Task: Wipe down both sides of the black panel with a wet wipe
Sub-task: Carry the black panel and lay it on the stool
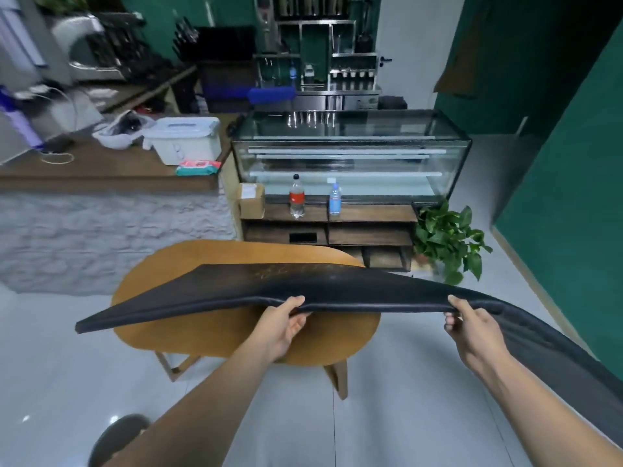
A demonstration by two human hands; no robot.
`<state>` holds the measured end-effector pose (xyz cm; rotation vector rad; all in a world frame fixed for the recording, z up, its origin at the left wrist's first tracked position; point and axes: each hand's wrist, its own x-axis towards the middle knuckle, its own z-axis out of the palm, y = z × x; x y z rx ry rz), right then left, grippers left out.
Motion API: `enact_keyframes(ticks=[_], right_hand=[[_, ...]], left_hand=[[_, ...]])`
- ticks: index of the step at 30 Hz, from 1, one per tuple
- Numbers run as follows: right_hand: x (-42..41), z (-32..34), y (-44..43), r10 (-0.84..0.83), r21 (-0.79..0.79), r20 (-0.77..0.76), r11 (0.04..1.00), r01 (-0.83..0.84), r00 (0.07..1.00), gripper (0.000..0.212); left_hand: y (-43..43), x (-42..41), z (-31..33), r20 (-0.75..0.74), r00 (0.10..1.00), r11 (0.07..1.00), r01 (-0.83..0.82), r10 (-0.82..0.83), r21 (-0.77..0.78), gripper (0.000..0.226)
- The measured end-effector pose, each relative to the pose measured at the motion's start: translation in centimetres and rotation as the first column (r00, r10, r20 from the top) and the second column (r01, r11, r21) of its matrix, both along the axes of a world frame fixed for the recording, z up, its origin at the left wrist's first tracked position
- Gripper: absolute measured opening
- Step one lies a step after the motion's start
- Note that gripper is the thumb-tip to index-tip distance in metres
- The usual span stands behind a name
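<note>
Two hands grip the near edge of the black panel, left hand and right hand each curled round it, over the oval tabletop. No wipe is held, so wiping seems unstarted; next, lay it flat and fetch the wet-wipe pack.

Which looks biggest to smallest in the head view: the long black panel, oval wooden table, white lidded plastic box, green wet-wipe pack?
1. long black panel, though it is nearest the camera, which flatters it.
2. oval wooden table.
3. white lidded plastic box.
4. green wet-wipe pack, lying by the box, so that pair's order is sound.
</note>
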<state>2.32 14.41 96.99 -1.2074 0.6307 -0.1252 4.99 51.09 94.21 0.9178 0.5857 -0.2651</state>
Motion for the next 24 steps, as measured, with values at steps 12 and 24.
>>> enact_keyframes(ticks=[12, 24], right_hand=[[10.4, -3.4, 15.1, 0.171, 0.022, -0.056, 0.985, -0.170, 0.984, 0.029], [15.6, -7.8, 25.0, 0.236, 0.042, -0.150, 0.972, -0.232, 0.960, 0.031]], left_hand=[[15.7, 3.5, -1.5, -0.026, 0.980, 0.981, -0.195, 0.195, 0.009, 0.064], [25.5, 9.4, -3.5, -0.102, 0.966, 0.970, -0.234, 0.239, 0.059, 0.054]])
